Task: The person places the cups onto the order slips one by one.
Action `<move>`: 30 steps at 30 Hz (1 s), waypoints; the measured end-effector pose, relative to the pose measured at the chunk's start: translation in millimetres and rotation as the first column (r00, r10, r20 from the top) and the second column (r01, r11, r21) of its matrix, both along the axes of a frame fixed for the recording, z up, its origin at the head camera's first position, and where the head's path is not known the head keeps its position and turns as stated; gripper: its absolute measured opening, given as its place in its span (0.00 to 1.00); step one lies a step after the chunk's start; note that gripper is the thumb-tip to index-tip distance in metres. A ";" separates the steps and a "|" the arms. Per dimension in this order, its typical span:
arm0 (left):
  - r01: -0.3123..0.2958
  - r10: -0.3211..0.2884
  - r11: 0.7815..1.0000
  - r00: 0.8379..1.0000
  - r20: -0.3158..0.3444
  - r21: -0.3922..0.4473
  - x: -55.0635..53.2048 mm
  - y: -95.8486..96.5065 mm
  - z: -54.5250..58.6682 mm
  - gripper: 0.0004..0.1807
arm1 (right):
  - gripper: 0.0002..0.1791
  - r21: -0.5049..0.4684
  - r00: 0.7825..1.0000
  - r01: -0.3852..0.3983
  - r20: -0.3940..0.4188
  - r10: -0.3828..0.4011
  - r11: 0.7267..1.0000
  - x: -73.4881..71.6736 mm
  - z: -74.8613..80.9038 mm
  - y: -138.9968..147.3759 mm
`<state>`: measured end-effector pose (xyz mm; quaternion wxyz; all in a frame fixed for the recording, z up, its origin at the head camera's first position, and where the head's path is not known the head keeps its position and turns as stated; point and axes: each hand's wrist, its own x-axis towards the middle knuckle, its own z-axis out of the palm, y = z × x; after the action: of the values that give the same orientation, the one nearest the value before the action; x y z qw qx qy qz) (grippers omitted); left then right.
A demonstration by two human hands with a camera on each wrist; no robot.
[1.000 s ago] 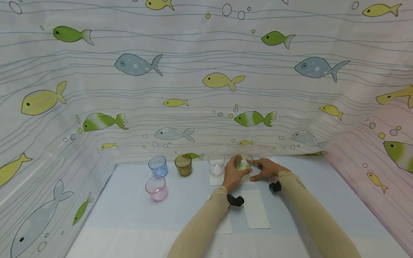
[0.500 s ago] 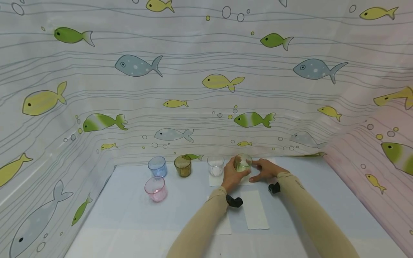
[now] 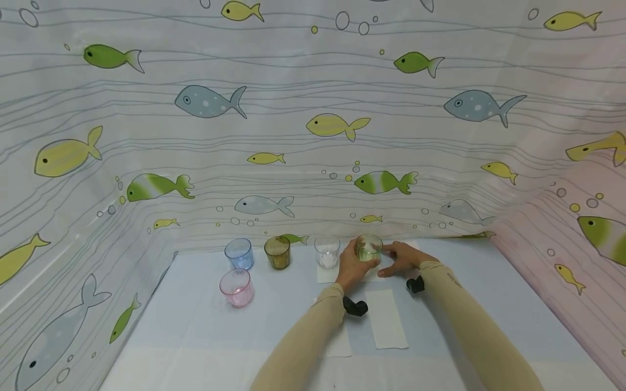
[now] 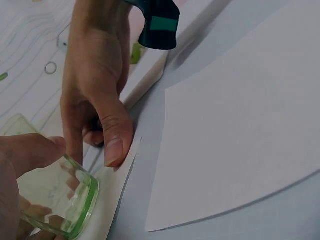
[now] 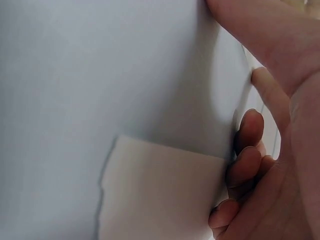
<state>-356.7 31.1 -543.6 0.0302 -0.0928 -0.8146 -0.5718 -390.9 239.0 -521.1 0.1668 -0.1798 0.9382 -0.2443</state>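
My left hand (image 3: pixel 353 269) grips a pale green glass tumbler (image 3: pixel 370 251), thumb across its near side and fingers round the left. The tumbler stands near the back of the table; the left wrist view shows its thick green base (image 4: pixel 86 210) over a white paper strip (image 4: pixel 111 192). Right of it is my right hand (image 3: pixel 403 257), index finger reaching to the tumbler's far side. Its thumb (image 4: pixel 115 147) presses on the strip's edge, and the other fingers (image 5: pixel 245 165) are loosely bent. Just left of my left hand stands a clear glass tumbler (image 3: pixel 326 253).
Blue (image 3: pixel 239 254), amber (image 3: pixel 277 254) and pink (image 3: pixel 237 288) tumblers stand on the left of the table. Two more white paper strips lie nearer me, one in the middle (image 3: pixel 386 319) and one partly under my left forearm (image 3: pixel 337 343). A fish-print curtain (image 3: pixel 274 130) encloses the table.
Both hands and the green tumbler keep nearly the same place. The head view has shifted very slightly.
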 end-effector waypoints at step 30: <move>0.138 -0.130 0.990 0.956 -0.261 0.013 99.0 -77.5 79.7 0.48 | 0.55 0.028 1.000 0.020 -0.001 -0.020 0.999 -1.7 -4.6 1.5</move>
<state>-257.8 -46.4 -464.0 0.0992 -0.2216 -0.7864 -0.5681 -392.6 240.5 -525.7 0.1666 -0.1683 0.9433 -0.2326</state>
